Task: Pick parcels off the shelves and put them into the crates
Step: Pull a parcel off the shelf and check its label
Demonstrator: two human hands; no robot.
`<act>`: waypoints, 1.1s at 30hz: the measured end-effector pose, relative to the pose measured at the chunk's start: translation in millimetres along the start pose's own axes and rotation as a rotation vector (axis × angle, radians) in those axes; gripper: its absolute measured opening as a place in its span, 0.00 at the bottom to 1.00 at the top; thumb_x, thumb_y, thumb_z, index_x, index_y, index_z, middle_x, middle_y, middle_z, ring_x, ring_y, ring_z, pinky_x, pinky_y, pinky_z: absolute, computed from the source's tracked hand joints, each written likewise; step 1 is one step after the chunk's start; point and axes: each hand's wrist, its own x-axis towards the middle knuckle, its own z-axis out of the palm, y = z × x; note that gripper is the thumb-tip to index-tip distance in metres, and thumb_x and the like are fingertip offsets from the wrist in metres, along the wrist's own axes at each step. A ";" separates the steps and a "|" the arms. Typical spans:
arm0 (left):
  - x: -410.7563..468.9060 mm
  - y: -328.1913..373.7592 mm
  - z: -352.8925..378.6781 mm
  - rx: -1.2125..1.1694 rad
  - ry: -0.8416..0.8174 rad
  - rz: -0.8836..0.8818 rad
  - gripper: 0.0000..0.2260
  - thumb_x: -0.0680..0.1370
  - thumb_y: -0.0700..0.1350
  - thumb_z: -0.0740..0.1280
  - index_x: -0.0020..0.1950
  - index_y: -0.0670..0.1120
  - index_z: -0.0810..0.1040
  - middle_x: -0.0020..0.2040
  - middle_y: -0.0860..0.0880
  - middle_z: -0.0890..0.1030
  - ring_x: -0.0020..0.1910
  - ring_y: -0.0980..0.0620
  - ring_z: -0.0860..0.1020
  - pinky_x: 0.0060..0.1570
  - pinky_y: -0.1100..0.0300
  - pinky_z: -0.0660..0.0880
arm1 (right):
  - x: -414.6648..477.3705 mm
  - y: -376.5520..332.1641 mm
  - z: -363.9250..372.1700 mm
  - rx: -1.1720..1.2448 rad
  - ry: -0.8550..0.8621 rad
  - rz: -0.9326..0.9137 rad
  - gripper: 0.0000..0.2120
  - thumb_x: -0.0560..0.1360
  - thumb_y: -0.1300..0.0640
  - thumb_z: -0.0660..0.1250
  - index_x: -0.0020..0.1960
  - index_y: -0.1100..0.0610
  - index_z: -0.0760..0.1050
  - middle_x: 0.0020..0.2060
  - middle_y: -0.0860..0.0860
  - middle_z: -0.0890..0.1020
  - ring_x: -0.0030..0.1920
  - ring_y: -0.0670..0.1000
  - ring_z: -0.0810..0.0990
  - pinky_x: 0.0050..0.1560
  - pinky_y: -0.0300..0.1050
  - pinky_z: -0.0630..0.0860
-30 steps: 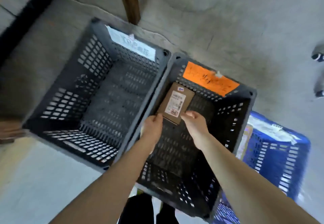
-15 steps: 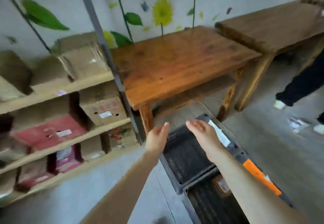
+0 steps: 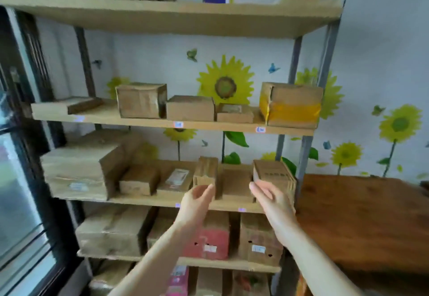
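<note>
hands [image 3: 234,199] open — empty, near shelf parcels [image 3: 205,175]

No legible text on any parcel

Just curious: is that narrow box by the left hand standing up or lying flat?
Standing up. The narrow box rises on end above the flat parcel beside it, its top edge higher than its neighbours.
</note>
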 end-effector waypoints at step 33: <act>327.9 110.1 -269.1 -0.383 0.227 0.352 0.11 0.80 0.54 0.59 0.53 0.52 0.78 0.51 0.55 0.79 0.52 0.57 0.76 0.57 0.56 0.71 | 337.9 -175.6 339.0 -0.019 -0.257 -0.227 0.13 0.74 0.51 0.66 0.54 0.58 0.76 0.50 0.55 0.81 0.49 0.52 0.80 0.51 0.46 0.74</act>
